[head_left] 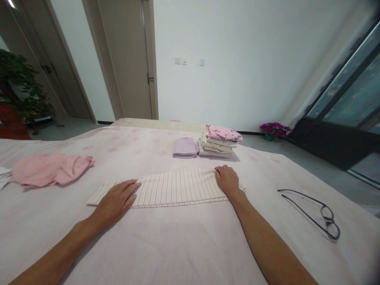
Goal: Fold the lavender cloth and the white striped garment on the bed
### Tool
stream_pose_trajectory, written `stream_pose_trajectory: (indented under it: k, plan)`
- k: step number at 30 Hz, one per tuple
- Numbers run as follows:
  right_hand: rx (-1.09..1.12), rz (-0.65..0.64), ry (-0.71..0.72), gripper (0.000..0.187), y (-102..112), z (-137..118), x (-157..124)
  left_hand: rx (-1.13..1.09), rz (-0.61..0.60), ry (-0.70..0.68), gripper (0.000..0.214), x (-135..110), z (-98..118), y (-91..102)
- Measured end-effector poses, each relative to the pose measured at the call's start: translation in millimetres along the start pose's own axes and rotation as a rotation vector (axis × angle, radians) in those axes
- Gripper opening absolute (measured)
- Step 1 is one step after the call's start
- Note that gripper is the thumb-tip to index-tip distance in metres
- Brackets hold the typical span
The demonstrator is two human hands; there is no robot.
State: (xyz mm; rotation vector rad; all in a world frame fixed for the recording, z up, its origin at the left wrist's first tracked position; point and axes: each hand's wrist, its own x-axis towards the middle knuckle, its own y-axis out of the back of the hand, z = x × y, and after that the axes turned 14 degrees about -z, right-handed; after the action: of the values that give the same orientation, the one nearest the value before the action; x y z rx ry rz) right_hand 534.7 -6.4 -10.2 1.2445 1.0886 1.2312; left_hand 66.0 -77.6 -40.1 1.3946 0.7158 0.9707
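A pink-and-white striped cloth [175, 187], folded into a long strip, lies across the pale pink bed sheet [178, 245] in front of me. My left hand [117, 200] lies flat on its left end, fingers stretched out. My right hand [226, 179] rests on the cloth's right end, its fingers curled over the far edge of the fabric.
Behind the cloth stand a folded lilac garment [185, 148] and a stack of folded clothes [218, 142] topped by a pink piece. A crumpled pink garment [50, 169] lies at the left. Black glasses [322, 213] lie at the right. A door, plants and a window surround the bed.
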Motion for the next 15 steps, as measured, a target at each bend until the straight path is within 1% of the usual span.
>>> stream_pose_trajectory:
  k: [7,15]
  plan:
    - [0.013,0.011,0.021,0.033,-1.2,1.1,-0.3,-0.013,0.029,0.051,0.042,1.1,3.0,3.7]
    - [0.012,0.021,0.034,0.033,-2.9,2.2,1.1,-0.023,0.038,0.063,0.041,1.4,4.1,4.6]
